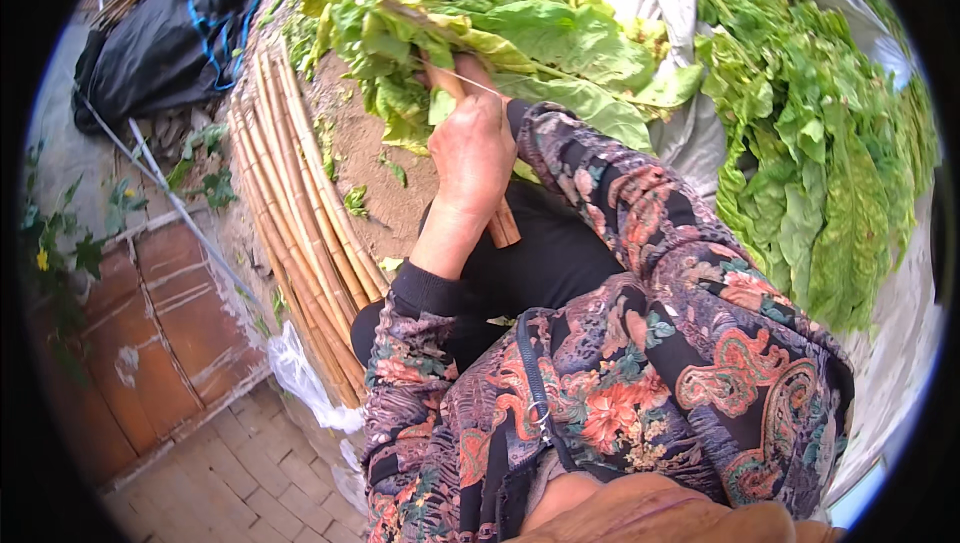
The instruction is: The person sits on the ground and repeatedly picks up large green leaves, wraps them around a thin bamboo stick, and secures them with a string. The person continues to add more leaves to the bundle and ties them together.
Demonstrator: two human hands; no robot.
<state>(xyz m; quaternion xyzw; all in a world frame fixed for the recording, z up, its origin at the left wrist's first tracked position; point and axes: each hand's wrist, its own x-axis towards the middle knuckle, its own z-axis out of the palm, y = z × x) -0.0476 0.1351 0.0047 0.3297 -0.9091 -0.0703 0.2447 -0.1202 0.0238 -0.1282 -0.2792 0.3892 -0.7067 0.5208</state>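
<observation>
The person's left hand point(470, 151) is near the upper middle of the frame, its back to the camera and its fingers folded into a fist around a brown bamboo pole point(504, 227). The pole slants from the leaves above the fist to a cut end just below the wrist, over the black trousers point(545, 258). The right hand point(478, 75) is just beyond, against the pole; the left fist and the foliage hide much of it, so how its fingers are set cannot be told. A thin white string point(480, 86) stretches taut across the pole, between the leaves and the hands.

Broad green leaves point(570, 33), some yellowing, spread over the upper middle of the frame, touching the pole's upper end. A second heap of long green leaves point(810, 183) fills the right side, near a pale sheet point(680, 3).

Left of the hands, a row of bamboo canes point(290, 163) lies on bare soil point(375, 158), with a clear plastic bag point(305, 373) beside its lower end. A black bag point(150, 53) with blue cord lies in the upper left; reddish-brown panels point(165, 313) and brick paving point(230, 463) occupy the lower left. Both sleeves belong to a dark floral jacket point(610, 393).
</observation>
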